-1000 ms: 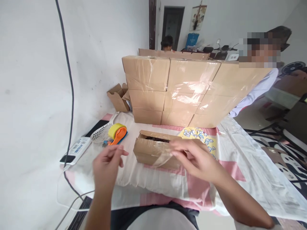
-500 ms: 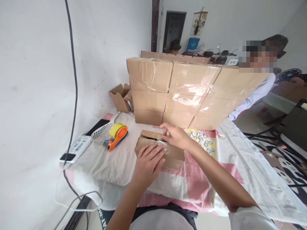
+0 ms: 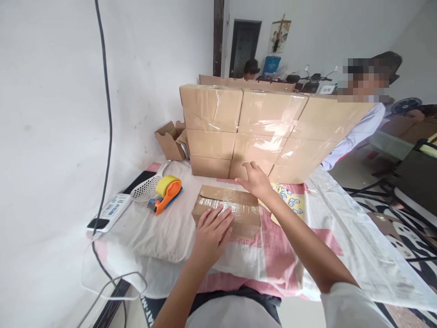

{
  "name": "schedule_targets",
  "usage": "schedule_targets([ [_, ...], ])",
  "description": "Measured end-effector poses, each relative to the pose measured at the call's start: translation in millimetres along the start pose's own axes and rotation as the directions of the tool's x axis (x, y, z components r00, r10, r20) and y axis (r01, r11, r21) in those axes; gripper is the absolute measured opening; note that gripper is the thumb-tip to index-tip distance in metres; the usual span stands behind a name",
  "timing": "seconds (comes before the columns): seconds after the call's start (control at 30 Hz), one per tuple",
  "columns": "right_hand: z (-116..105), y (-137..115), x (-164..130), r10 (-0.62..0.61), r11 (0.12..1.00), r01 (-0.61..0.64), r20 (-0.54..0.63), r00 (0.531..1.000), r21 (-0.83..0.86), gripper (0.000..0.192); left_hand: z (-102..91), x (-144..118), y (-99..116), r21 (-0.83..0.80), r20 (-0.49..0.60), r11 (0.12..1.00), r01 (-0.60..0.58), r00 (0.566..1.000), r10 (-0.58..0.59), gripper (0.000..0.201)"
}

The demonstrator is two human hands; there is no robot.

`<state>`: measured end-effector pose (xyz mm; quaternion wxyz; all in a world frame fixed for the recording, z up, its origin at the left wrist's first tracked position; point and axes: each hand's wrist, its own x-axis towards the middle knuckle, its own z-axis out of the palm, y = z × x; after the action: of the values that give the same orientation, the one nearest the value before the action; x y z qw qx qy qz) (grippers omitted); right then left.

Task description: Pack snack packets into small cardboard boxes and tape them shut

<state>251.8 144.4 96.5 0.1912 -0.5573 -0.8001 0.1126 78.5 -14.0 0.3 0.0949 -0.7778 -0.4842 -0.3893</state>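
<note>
A small brown cardboard box (image 3: 246,223) lies on the cloth in front of me. Clear tape (image 3: 239,208) runs along its top seam, shiny and wrinkled; a dark gap shows at the seam's left part. My left hand (image 3: 213,230) rests flat on the box's near top side, fingers spread over the tape's lower edge. Above the box's far right corner my right hand (image 3: 256,182) hangs in the air, thumb and fingers apart, with nothing visible between them. Left of the box sits a tape dispenser (image 3: 167,193), orange and blue with a yellow roll.
Taped cardboard boxes (image 3: 261,109) form a wall behind the work area. An opened carton (image 3: 170,141), a white perforated paddle (image 3: 148,187) and a white device (image 3: 111,212) are at left. A yellow patterned sheet (image 3: 288,200) lies right. Another person's sleeve (image 3: 355,134) shows beyond.
My right hand has lifted off the box, up and to the right, uncovering the taped seam. My left hand stays on the box. The view has shifted slightly.
</note>
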Motion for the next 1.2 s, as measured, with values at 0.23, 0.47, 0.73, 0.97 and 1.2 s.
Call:
schedule_targets([
  [0.23,22.0,16.2,11.5,0.047,0.966,-0.107,0.249,0.967,0.234,0.051,-1.6,-7.0,2.5,0.039,0.012,0.999,-0.015,1.0,0.015,0.036],
  [0.47,15.8,32.0,12.7,0.076,0.928,-0.142,0.198,0.977,0.345,0.037,-7.3,-18.1,11.4,0.085,0.007,0.996,-0.03,1.0,0.029,0.041],
  [0.73,27.6,2.3,10.0,0.111,0.9,-0.281,0.448,0.887,0.334,0.059,2.9,-18.3,5.6,0.166,0.008,0.983,-0.08,0.997,0.08,0.044],
  [0.97,38.4,32.4,7.7,0.351,0.828,-0.384,0.155,0.923,0.409,0.022,4.9,-9.3,3.1,0.177,0.02,0.982,-0.065,0.998,0.062,0.036],
  [1.2,17.9,169.3,-108.6,0.548,0.798,-0.396,-0.275,0.79,0.454,0.027,15.8,-3.3,1.0,0.222,0.027,0.969,-0.112,0.994,0.109,0.026],
])
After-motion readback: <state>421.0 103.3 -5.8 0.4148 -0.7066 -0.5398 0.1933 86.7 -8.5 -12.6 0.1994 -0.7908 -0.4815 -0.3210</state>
